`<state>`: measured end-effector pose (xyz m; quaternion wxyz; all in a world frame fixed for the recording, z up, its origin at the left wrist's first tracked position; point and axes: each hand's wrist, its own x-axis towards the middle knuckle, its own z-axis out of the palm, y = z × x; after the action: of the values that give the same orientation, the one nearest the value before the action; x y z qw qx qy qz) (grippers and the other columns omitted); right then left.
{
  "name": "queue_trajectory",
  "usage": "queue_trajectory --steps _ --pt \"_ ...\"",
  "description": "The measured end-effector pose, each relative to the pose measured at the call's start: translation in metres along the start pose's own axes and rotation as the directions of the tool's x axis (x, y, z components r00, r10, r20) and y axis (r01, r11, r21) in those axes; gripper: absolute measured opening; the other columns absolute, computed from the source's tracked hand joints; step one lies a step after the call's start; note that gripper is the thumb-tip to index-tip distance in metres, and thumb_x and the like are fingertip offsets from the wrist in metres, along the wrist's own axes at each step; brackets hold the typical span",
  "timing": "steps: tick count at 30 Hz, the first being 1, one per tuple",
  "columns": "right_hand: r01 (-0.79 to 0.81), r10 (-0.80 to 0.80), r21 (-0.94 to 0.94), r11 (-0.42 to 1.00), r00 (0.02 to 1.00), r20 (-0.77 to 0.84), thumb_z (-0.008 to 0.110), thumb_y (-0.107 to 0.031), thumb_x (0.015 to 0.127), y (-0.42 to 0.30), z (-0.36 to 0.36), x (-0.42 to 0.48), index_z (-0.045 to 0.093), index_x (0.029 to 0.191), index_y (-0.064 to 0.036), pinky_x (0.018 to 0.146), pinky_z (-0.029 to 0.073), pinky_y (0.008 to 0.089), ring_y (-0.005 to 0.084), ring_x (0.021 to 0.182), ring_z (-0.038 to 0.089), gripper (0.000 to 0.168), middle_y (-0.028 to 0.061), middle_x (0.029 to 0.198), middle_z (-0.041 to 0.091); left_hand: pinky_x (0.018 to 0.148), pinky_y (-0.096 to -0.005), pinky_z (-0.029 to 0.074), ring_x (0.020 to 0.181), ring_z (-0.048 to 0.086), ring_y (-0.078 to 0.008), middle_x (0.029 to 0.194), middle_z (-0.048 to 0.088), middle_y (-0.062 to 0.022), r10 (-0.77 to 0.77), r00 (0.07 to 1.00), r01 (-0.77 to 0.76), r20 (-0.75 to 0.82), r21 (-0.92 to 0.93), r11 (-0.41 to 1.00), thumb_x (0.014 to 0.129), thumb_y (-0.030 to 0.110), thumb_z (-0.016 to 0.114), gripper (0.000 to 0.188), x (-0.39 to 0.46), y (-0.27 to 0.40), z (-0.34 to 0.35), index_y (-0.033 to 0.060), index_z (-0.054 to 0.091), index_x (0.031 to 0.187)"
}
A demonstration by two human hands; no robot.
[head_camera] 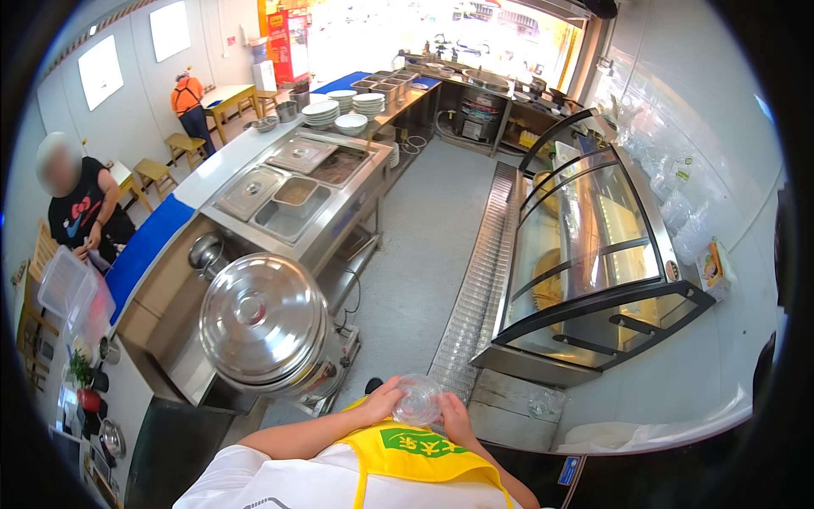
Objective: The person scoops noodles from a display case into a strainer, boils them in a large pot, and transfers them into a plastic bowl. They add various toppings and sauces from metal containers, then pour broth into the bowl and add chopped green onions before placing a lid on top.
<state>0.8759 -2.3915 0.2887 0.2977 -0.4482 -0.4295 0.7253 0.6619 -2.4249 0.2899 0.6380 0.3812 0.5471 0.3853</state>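
Note:
Both my hands hold a round clear plastic container [416,399] in front of my yellow apron [426,448]. My left hand [383,402] grips its left edge, and my right hand [454,417] has its right edge between the fingers. Whether the container is one piece or a stack of several, I cannot tell. Beyond my left hand stands a large steel pot with a shiny domed lid [264,318]. Ahead and to the right of my hands runs a ribbed metal strip [474,305] along the floor.
A steel food counter [299,184] with lidded pans lies ahead left, with stacked bowls [321,114] behind it. The curved glass display case [585,242] stands at right. Grey floor [420,210] runs between them. A person in black [86,203] is at far left; another in orange [189,105] stands by a table.

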Motion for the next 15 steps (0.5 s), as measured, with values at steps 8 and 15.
queue_trajectory --steps 8,15 --pt "0.004 -0.008 -0.038 0.999 0.993 -0.117 0.047 -0.034 0.103 -0.038 -0.023 0.086 0.060 0.108 -0.004 0.065 0.051 0.0226 0.0098 0.077 0.062 0.032 0.0053 0.100 0.064 0.091 -0.0324 0.048 0.103 0.061 -0.0204 0.125 0.056 -0.0126 -0.078 0.983 0.110 0.165 -0.199 0.974 0.093 0.016 0.043 0.045 0.105 0.041 -0.022 0.0055 0.048 0.136" --pt "0.010 -0.032 -0.131 0.991 0.985 -0.168 0.049 -0.031 0.103 -0.102 -0.033 0.177 0.062 0.105 -0.005 0.066 0.048 0.0231 0.0080 0.077 0.060 0.029 0.0024 0.095 0.065 0.088 -0.0338 0.052 0.098 0.064 -0.0206 0.124 0.058 -0.0120 0.058 0.985 -0.055 0.162 -0.023 0.998 0.088 0.015 0.043 0.049 0.209 0.077 -0.067 0.0043 0.049 0.135"
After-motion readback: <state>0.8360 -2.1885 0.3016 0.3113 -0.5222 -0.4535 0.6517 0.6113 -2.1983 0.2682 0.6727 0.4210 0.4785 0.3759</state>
